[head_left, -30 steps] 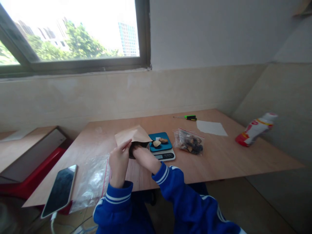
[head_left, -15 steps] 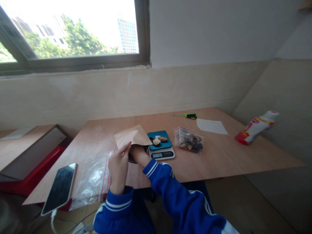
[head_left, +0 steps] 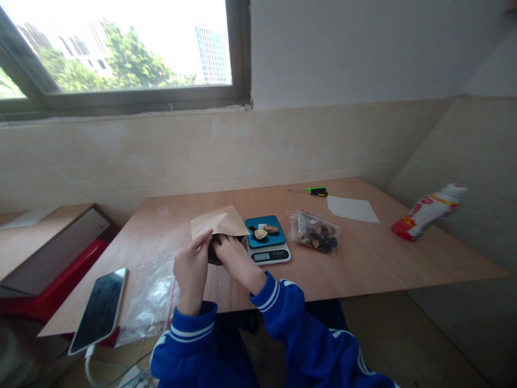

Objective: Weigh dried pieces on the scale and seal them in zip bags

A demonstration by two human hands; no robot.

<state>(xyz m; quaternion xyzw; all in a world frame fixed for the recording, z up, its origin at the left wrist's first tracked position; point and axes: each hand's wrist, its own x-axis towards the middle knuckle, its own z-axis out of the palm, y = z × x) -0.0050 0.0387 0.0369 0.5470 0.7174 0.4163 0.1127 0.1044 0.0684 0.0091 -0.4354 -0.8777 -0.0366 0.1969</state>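
A brown paper bag (head_left: pixel 220 222) lies in front of me with its mouth toward me. My left hand (head_left: pixel 190 272) pinches the upper edge of that mouth and keeps it lifted. My right hand (head_left: pixel 236 261) reaches into the bag's opening; its fingertips are hidden in the dark inside, so I cannot see whether they hold anything. Just right of the bag sits a kitchen scale (head_left: pixel 269 257) with a blue platform. Several dried brown and cream pieces (head_left: pixel 260 233) rest on that platform, beside a small white label.
Right of the scale lies a zip bag of dark dried pieces (head_left: pixel 319 237). Farther back are screwdrivers (head_left: pixel 317 191) and a white paper (head_left: pixel 352 209). A red-and-white bottle (head_left: pixel 428 211) stands at right. Clear plastic bags (head_left: pixel 151 296) and a cabled phone (head_left: pixel 100 310) lie at left.
My right hand has drawn partly back out of the paper bag, so more of its back shows. My left hand still holds the bag's edge, shifted slightly left.
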